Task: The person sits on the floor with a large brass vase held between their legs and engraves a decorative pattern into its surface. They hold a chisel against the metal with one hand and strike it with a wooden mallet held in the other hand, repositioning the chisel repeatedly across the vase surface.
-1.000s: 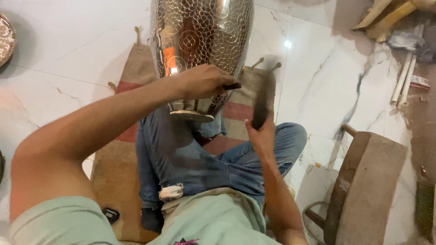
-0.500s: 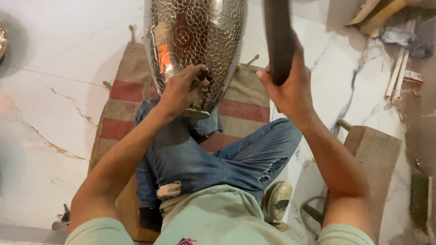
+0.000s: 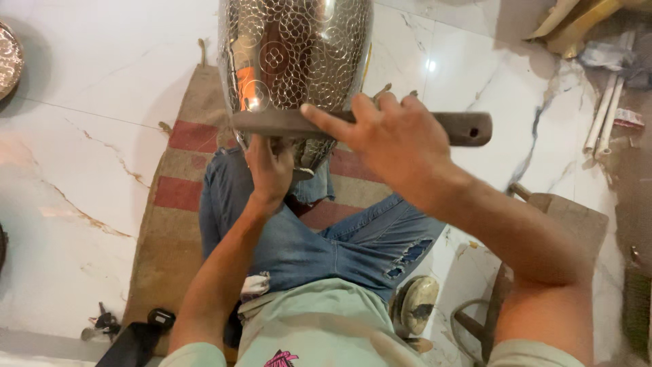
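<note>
Vessel: the tall, shiny, silver metal vessel (image 3: 295,61) with punched circle patterns stood tilted between your knees, its narrow base over your blue jeans (image 3: 319,238) and the striped jute mat (image 3: 176,197).
Right hand: your right hand (image 3: 394,139) was wrapped around the middle of a long, dark wooden bar (image 3: 462,128), fingers curled shut on it, forefinger stretched along the shaft toward the vessel; the bar lay level across the vessel's lower body.
Left hand: your left hand (image 3: 270,170) sat at the vessel's base, fingers bent around something there; whether it was a small punch or the rim itself I could not tell.
Doing it well: judging by the grip, you were striking, so you needed the left hand firm, its fingers clear of the bar's path, and short, square blows.
Risk: a glancing hit could likely have dented the thin wall or slid onto your knuckles.
Around you: a white marble floor (image 3: 88,102), a wooden stool (image 3: 570,224) at your right, a small round disc (image 3: 415,302) by your hip.
</note>
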Demonstrator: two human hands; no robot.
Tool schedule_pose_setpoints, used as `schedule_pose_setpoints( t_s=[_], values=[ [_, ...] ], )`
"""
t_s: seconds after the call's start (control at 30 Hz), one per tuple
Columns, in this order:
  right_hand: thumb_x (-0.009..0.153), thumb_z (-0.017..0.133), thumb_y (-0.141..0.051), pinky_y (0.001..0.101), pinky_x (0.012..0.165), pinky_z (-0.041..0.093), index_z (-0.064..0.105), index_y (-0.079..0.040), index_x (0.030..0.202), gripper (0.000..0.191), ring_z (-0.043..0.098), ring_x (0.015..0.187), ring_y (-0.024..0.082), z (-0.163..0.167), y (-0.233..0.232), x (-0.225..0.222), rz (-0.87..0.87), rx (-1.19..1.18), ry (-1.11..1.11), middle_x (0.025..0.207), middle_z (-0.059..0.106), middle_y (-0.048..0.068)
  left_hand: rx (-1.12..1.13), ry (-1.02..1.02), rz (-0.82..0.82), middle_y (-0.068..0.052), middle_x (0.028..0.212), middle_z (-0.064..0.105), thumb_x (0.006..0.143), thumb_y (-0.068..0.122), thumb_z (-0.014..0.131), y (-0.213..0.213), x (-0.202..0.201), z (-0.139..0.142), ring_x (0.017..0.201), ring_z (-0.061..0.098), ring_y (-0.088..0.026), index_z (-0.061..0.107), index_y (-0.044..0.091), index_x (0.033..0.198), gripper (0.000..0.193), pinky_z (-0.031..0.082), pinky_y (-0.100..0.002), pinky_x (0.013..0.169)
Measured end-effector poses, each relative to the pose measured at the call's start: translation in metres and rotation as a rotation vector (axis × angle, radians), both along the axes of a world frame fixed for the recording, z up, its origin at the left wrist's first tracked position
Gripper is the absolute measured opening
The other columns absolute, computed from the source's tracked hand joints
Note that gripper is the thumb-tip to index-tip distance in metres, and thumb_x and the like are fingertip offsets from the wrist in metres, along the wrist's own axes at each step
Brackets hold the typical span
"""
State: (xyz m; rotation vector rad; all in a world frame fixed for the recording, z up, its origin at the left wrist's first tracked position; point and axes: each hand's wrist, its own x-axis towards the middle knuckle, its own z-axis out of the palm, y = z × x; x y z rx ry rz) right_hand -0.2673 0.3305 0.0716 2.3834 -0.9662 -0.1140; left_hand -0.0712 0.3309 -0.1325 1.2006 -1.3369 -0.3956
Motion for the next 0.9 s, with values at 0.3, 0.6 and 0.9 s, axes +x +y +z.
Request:
schedule_pose_setpoints(
  t_s=[0.3, 0.6, 0.9],
  values=[
    [0.104, 0.07, -0.013, 0.0342, 0.066, 0.048, 0.033, -0.044, 0.165, 0.078, 0.057, 0.076, 0.016, 0.008, 0.01, 0.026, 0.444, 0.207, -0.343, 0.092, 0.052, 0.0, -0.144, 0.343, 0.052, -0.008, 0.101, 0.067, 0.103, 0.0, 0.066, 0.012, -0.026, -0.023, 0.089, 0.067, -0.018, 0.057, 0.001, 0.116, 0.016, 0.055, -0.033, 0.087],
    [0.089, 0.067, -0.015, 0.0304, 0.059, 0.05, 0.029, -0.035, 0.169, 0.091, 0.06, 0.068, 0.017, -0.012, -0.006, 0.014, -0.079, -0.074, 0.195, 0.085, 0.057, 0.003, -0.101, 0.397, 0.166, -0.009, 0.099, 0.067, 0.105, 0.003, 0.069, 0.012, -0.021, -0.008, 0.089, 0.067, -0.013, 0.056, -0.001, 0.113, 0.016, 0.056, -0.027, 0.079],
    [0.098, 0.066, -0.016, 0.0342, 0.058, 0.049, 0.028, -0.034, 0.167, 0.08, 0.058, 0.069, 0.02, 0.001, -0.006, 0.043, 0.318, 0.315, -0.363, 0.093, 0.054, 0.007, -0.126, 0.176, 0.367, -0.016, 0.103, 0.068, 0.099, 0.001, 0.065, 0.009, -0.02, -0.011, 0.092, 0.072, -0.023, 0.057, -0.004, 0.119, 0.022, 0.058, -0.032, 0.079]
  ],
)
